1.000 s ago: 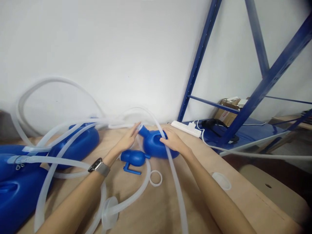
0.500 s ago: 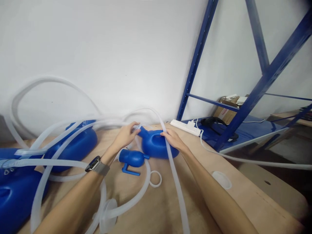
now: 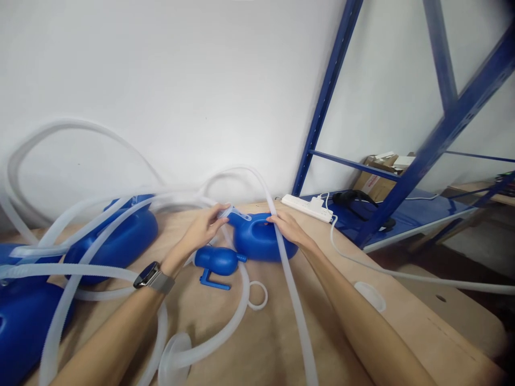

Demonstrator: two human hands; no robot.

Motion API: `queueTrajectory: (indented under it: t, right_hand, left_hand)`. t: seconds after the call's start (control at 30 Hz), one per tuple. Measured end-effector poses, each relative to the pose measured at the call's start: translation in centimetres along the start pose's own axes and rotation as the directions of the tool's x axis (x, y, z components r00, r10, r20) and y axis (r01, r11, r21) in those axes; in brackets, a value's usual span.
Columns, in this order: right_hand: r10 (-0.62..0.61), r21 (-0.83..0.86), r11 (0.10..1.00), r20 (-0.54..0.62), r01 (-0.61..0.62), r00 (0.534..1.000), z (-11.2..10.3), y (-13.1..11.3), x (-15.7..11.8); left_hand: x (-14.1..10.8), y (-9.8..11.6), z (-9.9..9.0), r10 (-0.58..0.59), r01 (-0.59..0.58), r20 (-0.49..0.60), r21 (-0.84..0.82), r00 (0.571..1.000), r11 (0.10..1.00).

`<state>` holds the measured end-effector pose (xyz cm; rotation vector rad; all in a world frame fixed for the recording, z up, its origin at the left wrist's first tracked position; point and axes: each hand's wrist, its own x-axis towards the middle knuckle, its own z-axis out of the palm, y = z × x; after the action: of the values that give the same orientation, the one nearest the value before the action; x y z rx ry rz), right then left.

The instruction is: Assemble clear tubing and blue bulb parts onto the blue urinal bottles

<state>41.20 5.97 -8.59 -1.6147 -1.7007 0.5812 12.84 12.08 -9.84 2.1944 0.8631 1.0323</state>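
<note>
A blue plastic jug [image 3: 253,246] with a moulded handle lies on the table, its neck pointing up and left. My left hand [image 3: 205,228] pinches a translucent cap [image 3: 228,212] at the neck's mouth; its strap lies along the neck. Whether the cap is fully seated, I cannot tell. Around the jug's handle side, my right hand [image 3: 288,228] is closed, thumb near the handle opening. A translucent hose [image 3: 295,295] runs down across the jug beside my right fingers. Just left of the jug rests a smaller blue bottle-shaped piece [image 3: 219,260] with an L-shaped arm.
More blue jugs [image 3: 124,241] and looped hoses [image 3: 100,271] fill the left side. Nearer me are a translucent flanged disc [image 3: 175,359], a white ring [image 3: 263,296] and a round lid [image 3: 370,296]. A power strip [image 3: 308,208] lies by the blue shelf frame [image 3: 322,118].
The translucent cap and its strap now show over the jug's neck, where my left fingers have shifted slightly. My right hand keeps its hold. The view has turned a little.
</note>
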Motion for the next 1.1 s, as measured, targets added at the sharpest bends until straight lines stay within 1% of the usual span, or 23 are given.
queueTrajectory:
  t: [0.13, 0.3, 0.43, 0.57, 0.73, 0.9, 1.1]
  right_hand:
    - [-0.001, 0.012, 1.000, 0.019, 0.001, 1.000, -0.2, 0.0, 0.0]
    - [-0.006, 0.026, 1.000, 0.033, 0.005, 0.999, -0.3, -0.2, -0.2]
    - [-0.002, 0.043, 0.999, 0.034, 0.000, 0.999, -0.4, -0.4, -0.2]
    - [0.010, 0.057, 0.998, 0.039, -0.012, 0.999, -0.4, -0.5, -0.2]
    - [0.023, 0.066, 0.998, 0.035, -0.026, 0.999, -0.4, -0.6, -0.2]
    - [0.033, 0.062, 0.997, 0.028, -0.035, 0.999, -0.4, -0.6, -0.2]
    - [0.034, 0.060, 0.998, 0.033, -0.036, 0.999, -0.5, -0.7, -0.2]
  left_hand:
    - [-1.0, -0.8, 0.9, 0.038, -0.038, -0.050, -0.003, 0.998, 0.999]
    - [-1.7, -1.4, 1.9, 0.097, -0.086, -0.129, 0.092, 0.987, 0.992]
    - [-1.8, -1.5, 2.1, 0.128, -0.106, -0.128, 0.168, 0.984, 0.980]
    - [-1.9, -1.4, 2.1, 0.133, -0.101, -0.131, 0.225, 0.982, 0.969]
    - [-2.2, -1.0, 2.6, 0.115, -0.065, -0.169, 0.275, 0.979, 0.959]
    - [-2.3, -0.5, 3.2, 0.081, -0.020, -0.202, 0.286, 0.976, 0.958]
    - [-2.2, 0.3, 3.4, -0.016, 0.069, -0.217, 0.239, 0.976, 0.968]
